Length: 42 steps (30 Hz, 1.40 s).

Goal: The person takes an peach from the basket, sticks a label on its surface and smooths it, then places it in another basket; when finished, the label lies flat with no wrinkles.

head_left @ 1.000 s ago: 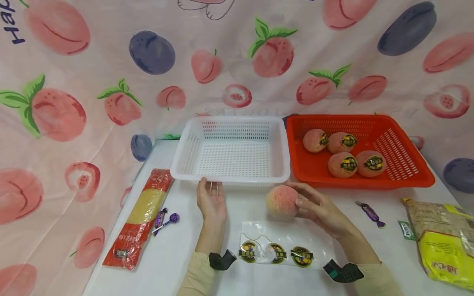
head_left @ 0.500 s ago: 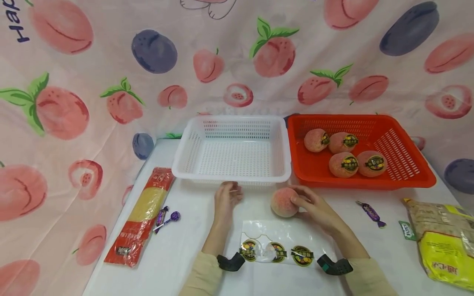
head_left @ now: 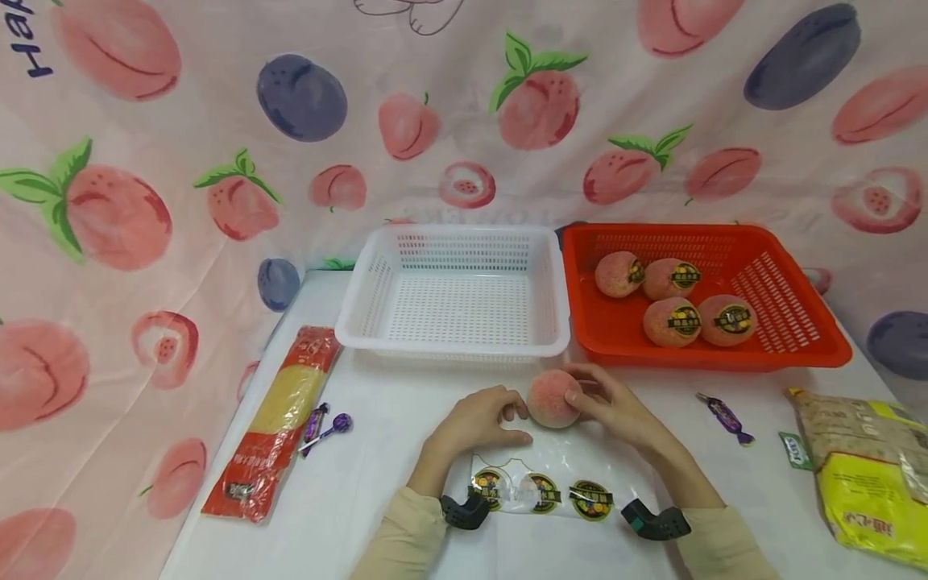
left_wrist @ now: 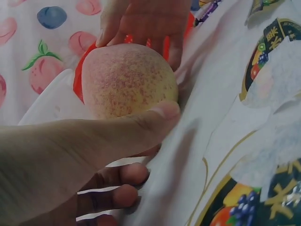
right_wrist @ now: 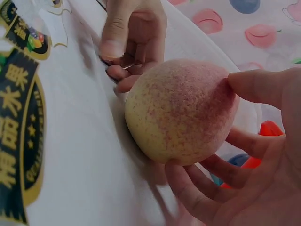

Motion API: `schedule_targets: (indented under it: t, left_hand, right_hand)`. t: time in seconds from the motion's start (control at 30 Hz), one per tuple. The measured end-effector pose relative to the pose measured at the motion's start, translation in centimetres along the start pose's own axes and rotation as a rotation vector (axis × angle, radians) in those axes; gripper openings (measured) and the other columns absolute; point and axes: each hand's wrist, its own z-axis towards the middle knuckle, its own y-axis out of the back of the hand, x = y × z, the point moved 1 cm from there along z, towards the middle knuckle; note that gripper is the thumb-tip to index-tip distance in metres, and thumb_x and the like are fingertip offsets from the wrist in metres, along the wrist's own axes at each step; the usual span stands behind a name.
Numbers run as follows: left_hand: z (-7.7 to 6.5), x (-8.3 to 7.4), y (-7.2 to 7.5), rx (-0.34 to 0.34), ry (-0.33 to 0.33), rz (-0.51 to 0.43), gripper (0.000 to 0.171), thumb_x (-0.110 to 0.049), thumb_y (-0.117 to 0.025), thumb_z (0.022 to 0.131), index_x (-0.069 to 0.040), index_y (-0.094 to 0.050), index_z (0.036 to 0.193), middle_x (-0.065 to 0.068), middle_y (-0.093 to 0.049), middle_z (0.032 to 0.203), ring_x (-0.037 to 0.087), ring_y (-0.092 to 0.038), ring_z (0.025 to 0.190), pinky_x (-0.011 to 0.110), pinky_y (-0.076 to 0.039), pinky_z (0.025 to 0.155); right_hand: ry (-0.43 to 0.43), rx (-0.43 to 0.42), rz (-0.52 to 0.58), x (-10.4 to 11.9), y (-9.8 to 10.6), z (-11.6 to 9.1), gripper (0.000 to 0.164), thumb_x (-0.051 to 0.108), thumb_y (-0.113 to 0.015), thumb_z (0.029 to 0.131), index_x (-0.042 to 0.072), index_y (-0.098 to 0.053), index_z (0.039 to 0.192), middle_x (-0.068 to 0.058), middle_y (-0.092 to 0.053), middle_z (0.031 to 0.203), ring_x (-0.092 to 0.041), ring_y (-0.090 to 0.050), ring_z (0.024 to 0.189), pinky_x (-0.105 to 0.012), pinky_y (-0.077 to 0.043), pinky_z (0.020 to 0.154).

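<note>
A pink and yellow peach [head_left: 553,399] is held at its right side by my right hand [head_left: 615,409], in front of the two baskets. In the right wrist view, thumb and fingers grip the peach [right_wrist: 181,110] from one side. My left hand [head_left: 474,423] is at the peach's left, fingers loosely bent, with nothing held. From the right wrist camera, a space shows between that hand's thumb and fingers. Just below the peach lies a clear sheet of round black and gold fruit stickers [head_left: 591,499]; the left wrist view shows one sticker [left_wrist: 240,202] up close.
Behind the hands stand a white basket [head_left: 453,351] and a red basket [head_left: 786,354] with several stickered peaches [head_left: 672,322]. A red noodle packet [head_left: 271,427] and purple lollipop [head_left: 342,422] lie left. Rightward are a wrapped candy [head_left: 727,417], a green packet [head_left: 796,449] and bagged food [head_left: 866,475].
My left hand has left the white basket's front rim and come right and nearer, beside the peach. The right hand still holds the peach, which has shifted only slightly.
</note>
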Motion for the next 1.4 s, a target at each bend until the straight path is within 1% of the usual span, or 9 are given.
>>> schedule_targets:
  t: [0.13, 0.3, 0.5, 0.67, 0.8, 0.97, 1.13, 1.27, 1.4]
  left_hand:
    - [0.0, 0.0, -0.3, -0.017, -0.009, 0.066, 0.035, -0.046, -0.074, 0.064, -0.026, -0.060, 0.089, -0.007, -0.053, 0.078, 0.001, -0.044, 0.068, 0.015, -0.034, 0.056]
    - [0.0, 0.0, -0.5, -0.038, -0.016, 0.080, 0.037, -0.043, -0.076, 0.061, -0.025, -0.058, 0.089, -0.008, -0.050, 0.076, 0.002, -0.042, 0.065, 0.016, -0.032, 0.055]
    - [0.2, 0.1, -0.6, -0.030, 0.015, 0.102, 0.039, -0.046, -0.076, 0.060, -0.028, -0.058, 0.089, -0.008, -0.050, 0.077, 0.002, -0.042, 0.065, 0.017, -0.031, 0.055]
    - [0.2, 0.1, -0.8, -0.023, 0.022, 0.112, 0.039, -0.047, -0.076, 0.060, -0.028, -0.058, 0.089, -0.008, -0.051, 0.078, 0.002, -0.042, 0.066, 0.016, -0.031, 0.056]
    - [0.2, 0.1, -0.8, -0.020, 0.017, 0.115, 0.039, -0.047, -0.075, 0.060, -0.028, -0.058, 0.090, -0.008, -0.051, 0.078, 0.003, -0.042, 0.066, 0.016, -0.031, 0.056]
    - [0.3, 0.1, -0.9, -0.018, 0.014, 0.124, 0.039, -0.047, -0.075, 0.061, -0.027, -0.058, 0.091, -0.008, -0.051, 0.078, 0.003, -0.042, 0.067, 0.017, -0.031, 0.057]
    - [0.4, 0.2, -0.7, -0.008, 0.007, 0.105, 0.037, -0.045, -0.074, 0.064, -0.026, -0.058, 0.091, -0.007, -0.051, 0.078, 0.003, -0.042, 0.067, 0.016, -0.032, 0.057]
    - [0.2, 0.4, -0.1, -0.003, -0.013, 0.003, 0.027, -0.041, -0.068, 0.073, -0.022, -0.059, 0.089, -0.006, -0.053, 0.075, 0.003, -0.044, 0.065, 0.015, -0.034, 0.058]
    - [-0.2, 0.0, 0.9, 0.011, -0.002, -0.161, 0.020, -0.045, -0.061, 0.079, -0.025, -0.058, 0.081, -0.008, -0.054, 0.068, 0.002, -0.046, 0.060, 0.016, -0.038, 0.056]
  right_hand:
    - [-0.018, -0.047, 0.002, -0.2, 0.4, -0.8, 0.060, 0.043, -0.056, 0.083, 0.019, -0.032, 0.132, -0.012, -0.040, 0.133, -0.034, -0.040, 0.121, -0.046, -0.044, 0.089]
    - [0.003, -0.061, -0.068, -0.8, 0.8, -2.7, 0.050, 0.034, -0.056, 0.086, 0.013, -0.038, 0.127, -0.013, -0.049, 0.116, -0.028, -0.051, 0.101, -0.031, -0.051, 0.071]
    - [0.051, 0.050, -0.297, -1.6, 0.2, -5.6, 0.038, 0.039, -0.059, 0.082, 0.019, -0.050, 0.112, 0.001, -0.052, 0.094, -0.010, -0.048, 0.080, -0.019, -0.043, 0.061]
    - [0.147, 0.155, -0.566, -1.7, -1.3, -7.7, 0.043, 0.050, -0.064, 0.073, 0.030, -0.052, 0.109, 0.014, -0.047, 0.096, -0.001, -0.046, 0.084, -0.019, -0.043, 0.069]
    - [0.183, 0.162, -0.670, -1.8, -2.2, -8.4, 0.039, 0.042, -0.070, 0.070, 0.032, -0.054, 0.104, 0.018, -0.044, 0.097, 0.002, -0.045, 0.084, -0.023, -0.046, 0.076]
    - [0.178, 0.158, -0.652, -1.9, -2.3, -8.3, 0.032, 0.033, -0.072, 0.070, 0.033, -0.052, 0.094, 0.018, -0.045, 0.092, 0.002, -0.046, 0.081, -0.022, -0.047, 0.072]
    - [0.201, 0.221, -0.489, -1.8, -1.6, -8.0, 0.030, 0.032, -0.070, 0.073, 0.031, -0.049, 0.095, 0.017, -0.052, 0.087, 0.001, -0.047, 0.075, -0.017, -0.043, 0.065]
    - [0.213, 0.220, -0.343, -1.3, -0.8, -7.2, 0.031, 0.030, -0.068, 0.076, 0.026, -0.049, 0.101, 0.012, -0.056, 0.086, -0.002, -0.048, 0.071, -0.017, -0.042, 0.057]
    - [0.263, 0.123, -0.314, -0.2, -0.5, -5.9, 0.036, 0.024, -0.069, 0.075, 0.024, -0.048, 0.105, 0.010, -0.055, 0.085, -0.004, -0.049, 0.072, -0.019, -0.044, 0.059]
